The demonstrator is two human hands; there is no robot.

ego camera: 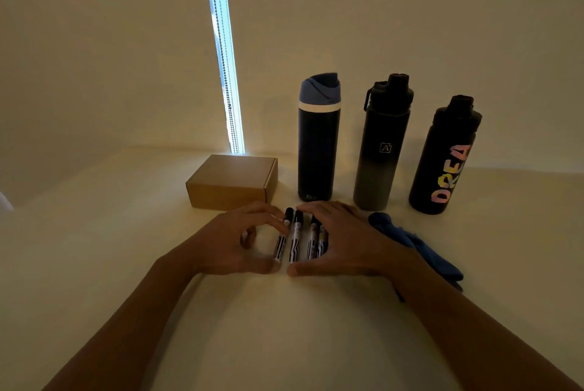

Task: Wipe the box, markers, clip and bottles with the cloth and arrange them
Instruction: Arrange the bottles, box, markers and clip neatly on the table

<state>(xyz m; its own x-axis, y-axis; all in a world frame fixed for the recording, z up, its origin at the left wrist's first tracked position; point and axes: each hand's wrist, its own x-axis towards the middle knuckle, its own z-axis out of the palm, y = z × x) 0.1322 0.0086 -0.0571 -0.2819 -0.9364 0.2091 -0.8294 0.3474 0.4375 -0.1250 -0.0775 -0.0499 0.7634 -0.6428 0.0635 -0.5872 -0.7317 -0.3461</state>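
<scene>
The four markers [300,237] lie flat on the table [284,327] in a side-by-side row, caps pointing away from the person, with a gap between the left pair and the right pair. The left hand [234,242] and right hand [347,239] are each half-closed and cup the row from its two sides: curved fingers reach the cap ends, and the thumbs nearly meet at the tail ends. Uneven pressure from either side can make the round barrels roll, ride over one another, or skew out of parallel. The cardboard box [230,182] sits just beyond and left of the markers. A forward push can drive the caps into it or into the blue-lidded bottle [319,144] standing directly beyond the markers. That bottle, the black-to-grey bottle [379,156] and the black lettered bottle [442,166] further right are tall and narrow. A knock from a knuckle or a lifting wrist can tip one into its neighbour. The blue cloth [420,251] lies bunched right of the markers, partly under the right forearm, so withdrawing that arm can drag it. The clip cannot be identified in this view.
</scene>
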